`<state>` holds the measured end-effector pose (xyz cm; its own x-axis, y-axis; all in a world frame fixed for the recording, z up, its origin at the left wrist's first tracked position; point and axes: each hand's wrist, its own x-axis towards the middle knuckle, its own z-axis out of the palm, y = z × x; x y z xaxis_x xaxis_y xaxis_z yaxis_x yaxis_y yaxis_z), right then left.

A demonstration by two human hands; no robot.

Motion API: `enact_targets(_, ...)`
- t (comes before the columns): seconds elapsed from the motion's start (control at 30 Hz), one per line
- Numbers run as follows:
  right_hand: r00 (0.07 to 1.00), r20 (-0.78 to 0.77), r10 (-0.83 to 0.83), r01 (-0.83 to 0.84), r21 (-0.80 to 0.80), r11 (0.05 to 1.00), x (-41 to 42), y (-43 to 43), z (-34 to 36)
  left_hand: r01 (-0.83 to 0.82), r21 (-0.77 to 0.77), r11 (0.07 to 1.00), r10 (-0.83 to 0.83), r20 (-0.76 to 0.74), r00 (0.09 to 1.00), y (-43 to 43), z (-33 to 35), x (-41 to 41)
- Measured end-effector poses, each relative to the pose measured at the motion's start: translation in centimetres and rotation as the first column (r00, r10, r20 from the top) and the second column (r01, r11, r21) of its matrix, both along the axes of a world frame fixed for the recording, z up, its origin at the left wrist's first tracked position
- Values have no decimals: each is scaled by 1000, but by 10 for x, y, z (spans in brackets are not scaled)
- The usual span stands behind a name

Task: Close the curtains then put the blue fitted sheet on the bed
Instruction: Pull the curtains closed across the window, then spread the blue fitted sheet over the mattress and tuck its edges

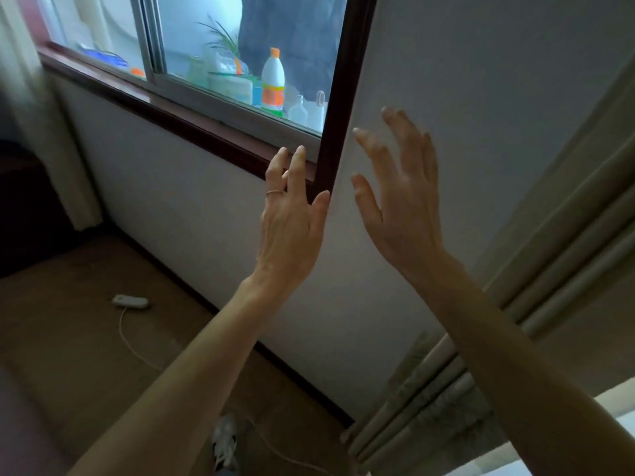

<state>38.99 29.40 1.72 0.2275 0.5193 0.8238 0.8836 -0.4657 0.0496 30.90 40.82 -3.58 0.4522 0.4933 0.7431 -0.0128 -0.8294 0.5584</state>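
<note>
Left of the window [192, 39], a pale curtain [20, 97] is hanging at the edge of view, bunched up and leaving the glass uncovered. Below the window, a white switch [130, 300] is lying on the brown floor [68, 338] with its cord [132, 345] trailing from it. Behind the window's glass, a plant [223, 39] and a white bottle [273, 84] with an orange cap are standing. At the window's lower right corner, the left hand [292, 221] is reaching up with straight fingers and wearing a ring [274, 192]. Its fingertips are crossing the dark frame [343, 97], though I cannot tell whether they are touching it. Just right of the window, the right hand [402, 207] is hovering before the wall [481, 97] with fingers spread. Both hands are holding nothing and staying apart from each other. Farther right of the window, the second curtain [549, 269] is hanging gathered in tight folds, near the right forearm.
</note>
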Motion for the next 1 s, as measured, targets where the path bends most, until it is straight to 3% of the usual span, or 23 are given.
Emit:
enact_targets(0.23,980,-5,200,-200,54,978,-12,86,10,-135,-11,991,135,-19,991,64,4,-34)
enact_targets(0.63,861,-61,505,-499,100,861,-103,252,-8,-393,26,919,394,-52,918,197,-7,-145)
enact_targets(1.0,641,-162,750,-757,29,653,-160,295,-35,-695,18,719,693,-88,715,204,-23,-204)
